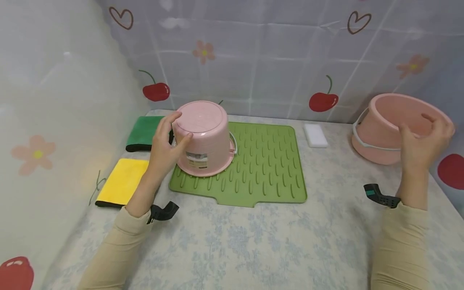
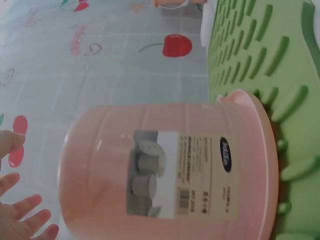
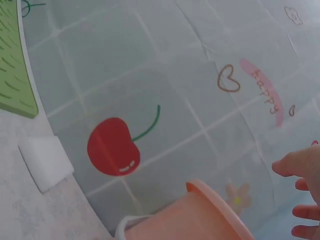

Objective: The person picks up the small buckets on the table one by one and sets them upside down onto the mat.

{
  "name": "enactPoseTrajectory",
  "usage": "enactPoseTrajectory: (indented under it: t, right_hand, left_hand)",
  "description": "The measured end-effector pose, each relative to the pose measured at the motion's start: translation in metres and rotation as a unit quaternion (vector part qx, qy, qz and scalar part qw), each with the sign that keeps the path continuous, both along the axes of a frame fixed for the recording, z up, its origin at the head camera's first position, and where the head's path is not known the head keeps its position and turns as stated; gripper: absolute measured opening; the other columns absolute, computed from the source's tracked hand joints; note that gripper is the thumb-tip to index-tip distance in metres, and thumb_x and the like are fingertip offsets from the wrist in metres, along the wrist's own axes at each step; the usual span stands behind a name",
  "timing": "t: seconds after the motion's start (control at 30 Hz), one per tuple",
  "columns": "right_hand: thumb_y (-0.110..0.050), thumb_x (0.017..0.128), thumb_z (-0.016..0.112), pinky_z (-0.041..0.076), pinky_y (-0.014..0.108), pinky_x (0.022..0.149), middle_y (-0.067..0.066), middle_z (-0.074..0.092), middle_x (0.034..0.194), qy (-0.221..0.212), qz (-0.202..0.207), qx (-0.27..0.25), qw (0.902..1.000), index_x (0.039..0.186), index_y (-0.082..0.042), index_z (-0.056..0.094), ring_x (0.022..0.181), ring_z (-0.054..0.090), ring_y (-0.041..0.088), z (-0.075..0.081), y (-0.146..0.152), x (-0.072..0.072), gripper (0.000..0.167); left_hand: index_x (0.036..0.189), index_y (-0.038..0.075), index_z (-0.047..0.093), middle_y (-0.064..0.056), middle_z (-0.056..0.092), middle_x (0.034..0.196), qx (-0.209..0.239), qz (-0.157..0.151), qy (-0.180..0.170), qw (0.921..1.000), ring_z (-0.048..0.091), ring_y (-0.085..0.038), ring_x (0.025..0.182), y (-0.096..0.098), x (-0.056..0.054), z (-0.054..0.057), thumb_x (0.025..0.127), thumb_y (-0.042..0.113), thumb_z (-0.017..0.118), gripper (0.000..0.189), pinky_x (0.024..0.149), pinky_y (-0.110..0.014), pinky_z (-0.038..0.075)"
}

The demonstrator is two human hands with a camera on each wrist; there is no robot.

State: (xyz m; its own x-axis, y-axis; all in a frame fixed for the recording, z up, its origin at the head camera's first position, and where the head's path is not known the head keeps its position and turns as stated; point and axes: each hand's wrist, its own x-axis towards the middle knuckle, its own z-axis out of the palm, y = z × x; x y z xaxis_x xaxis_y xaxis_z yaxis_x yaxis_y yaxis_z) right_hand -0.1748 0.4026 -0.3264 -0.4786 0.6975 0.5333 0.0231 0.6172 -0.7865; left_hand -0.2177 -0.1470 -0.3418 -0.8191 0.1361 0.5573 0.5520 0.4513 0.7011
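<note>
A pink bucket stands upside down on the left part of a green ridged mat, its printed label turned toward me. Beside its raised base is my left hand, thumb and fingers spread; the left wrist view shows a gap between the fingers and the bucket. At the far right, a second pink bucket sits upright with its pale handle hanging down. My right hand is over this bucket's near rim, fingers loosely bent and holding nothing; the right wrist view shows it apart from the rim.
Folded green and yellow cloths lie left of the mat. A white sponge block lies between the mat and the upright bucket. Printed curtain walls border the flowered tabletop at the back and sides.
</note>
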Motion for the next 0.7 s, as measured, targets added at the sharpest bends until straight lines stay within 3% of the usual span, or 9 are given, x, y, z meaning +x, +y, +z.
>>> enactPoseTrajectory:
  t: [0.07,0.2,0.27,0.3,0.5,0.7]
  right_hand:
    - [-0.023,0.084,0.070,0.031,0.017,0.106,-0.007,0.043,0.131,0.009,-0.022,0.012,0.9997,0.121,-0.025,0.060,0.119,0.034,-0.005,-0.003,0.009,0.004,0.039]
    - [-0.030,0.084,0.071,0.040,0.008,0.093,-0.003,0.035,0.141,-0.013,-0.046,0.000,0.9989,0.131,-0.027,0.051,0.089,0.037,-0.017,-0.010,0.020,0.009,0.051]
    - [-0.029,0.082,0.074,0.039,0.005,0.087,-0.007,0.034,0.139,-0.016,-0.038,-0.016,0.9990,0.133,-0.028,0.047,0.083,0.034,-0.016,-0.016,0.026,0.008,0.058]
    - [-0.027,0.080,0.076,0.038,0.007,0.089,-0.007,0.033,0.138,-0.008,-0.024,-0.018,0.9995,0.134,-0.025,0.046,0.084,0.035,-0.015,-0.019,0.029,0.007,0.062]
    - [-0.022,0.071,0.082,0.023,0.020,0.109,0.000,0.036,0.137,0.029,0.029,-0.011,0.9991,0.135,-0.017,0.044,0.123,0.028,-0.002,-0.039,0.042,0.000,0.074]
    - [-0.026,0.071,0.084,0.024,0.020,0.111,-0.002,0.039,0.138,0.051,0.039,-0.001,0.9979,0.136,-0.019,0.045,0.126,0.031,0.000,-0.045,0.047,-0.002,0.076]
  left_hand:
    - [0.139,0.004,0.044,-0.012,0.044,0.142,-0.002,-0.009,0.004,0.9999,0.038,-0.025,0.136,0.004,0.005,0.003,0.088,0.011,0.067,0.056,0.114,-0.051,0.031]
    - [0.137,0.003,0.046,-0.013,0.047,0.140,-0.018,-0.025,0.009,0.9995,0.042,-0.026,0.132,0.010,0.013,0.007,0.088,0.010,0.067,0.054,0.110,-0.049,0.037]
    - [0.137,0.003,0.047,-0.013,0.048,0.139,-0.022,-0.031,0.008,0.9993,0.043,-0.026,0.130,0.012,0.015,0.008,0.088,0.010,0.066,0.053,0.108,-0.047,0.038]
    - [0.136,0.003,0.047,-0.013,0.049,0.138,-0.025,-0.032,0.009,0.9991,0.045,-0.026,0.129,0.013,0.016,0.008,0.088,0.010,0.066,0.053,0.107,-0.047,0.039]
    - [0.135,0.002,0.048,-0.015,0.053,0.134,-0.034,-0.050,0.006,0.9982,0.049,-0.029,0.120,0.017,0.019,0.007,0.088,0.009,0.066,0.051,0.101,-0.047,0.043]
    - [0.133,0.001,0.049,-0.017,0.055,0.129,-0.047,-0.056,0.012,0.9972,0.051,-0.030,0.112,0.020,0.020,0.005,0.088,0.010,0.066,0.049,0.093,-0.046,0.049]
